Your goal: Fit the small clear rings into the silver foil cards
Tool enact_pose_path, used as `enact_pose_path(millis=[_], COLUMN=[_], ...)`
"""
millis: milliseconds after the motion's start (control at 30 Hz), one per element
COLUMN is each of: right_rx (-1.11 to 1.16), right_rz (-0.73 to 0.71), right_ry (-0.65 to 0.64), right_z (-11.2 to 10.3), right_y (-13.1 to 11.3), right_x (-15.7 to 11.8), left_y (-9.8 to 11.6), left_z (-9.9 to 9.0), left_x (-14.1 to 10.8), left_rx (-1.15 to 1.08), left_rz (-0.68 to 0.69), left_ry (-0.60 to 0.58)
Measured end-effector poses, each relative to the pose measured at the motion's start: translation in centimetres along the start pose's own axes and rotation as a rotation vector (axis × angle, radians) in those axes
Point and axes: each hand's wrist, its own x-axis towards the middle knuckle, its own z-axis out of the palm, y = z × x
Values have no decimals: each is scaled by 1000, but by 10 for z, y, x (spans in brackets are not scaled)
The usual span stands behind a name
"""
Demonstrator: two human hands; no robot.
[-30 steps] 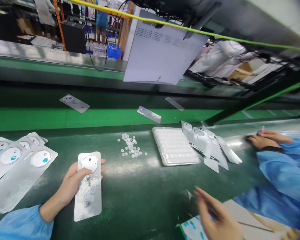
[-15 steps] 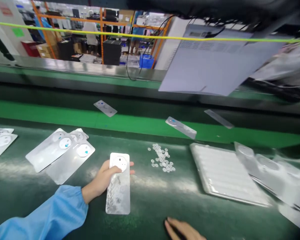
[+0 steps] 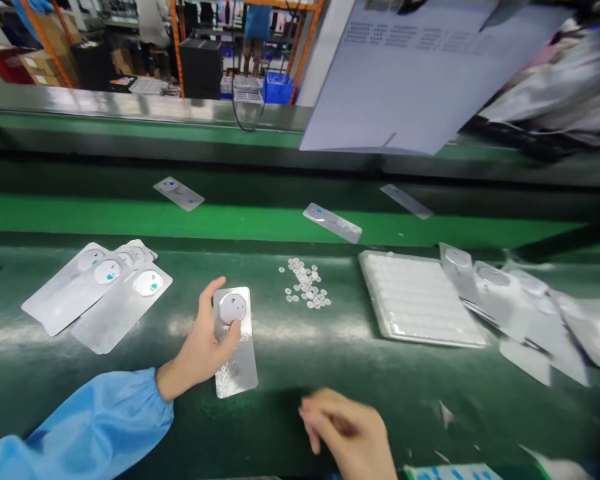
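Note:
My left hand (image 3: 206,343), below a blue sleeve, has its thumb over a silvery rectangular plate (image 3: 237,367) with a round white part near its top. The thumb and index finger are apart, and the plate seems to lie on the green surface. My right hand (image 3: 347,427) hovers at the lower middle with fingers curled together; anything between the fingertips is too small to make out. Small white rings (image 3: 307,283) are scattered beyond the hands. Similar plates (image 3: 117,310) overlap at the left.
A stack of white trays (image 3: 420,300) lies to the right, with more plates (image 3: 520,300) beyond it. Three thin plates lie on the green strip (image 3: 260,227) at the back. A large hanging sheet (image 3: 400,80) is at upper right. People stand in the background.
My left hand has loosened around the plate, its index finger now at the plate's left edge. My right hand has come further into view. The camera view has shifted.

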Motion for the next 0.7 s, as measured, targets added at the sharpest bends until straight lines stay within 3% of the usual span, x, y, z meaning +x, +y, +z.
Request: enact_pose_path(millis=[100, 200, 500, 700], right_rx=[287, 414, 385, 323], right_rz=[196, 240, 262, 277], right_ry=[63, -31, -43, -152], right_z=[23, 39, 45, 39], right_y=[-22, -33, -30, -36], right_x=[48, 77, 75, 79], left_y=[0, -3, -11, -7], left_z=[0, -1, -2, -2], left_x=[-1, 1, 1, 2], left_rx=[299, 397, 247, 261], left_rz=[109, 205, 232, 181], left_ry=[-60, -97, -219, -186])
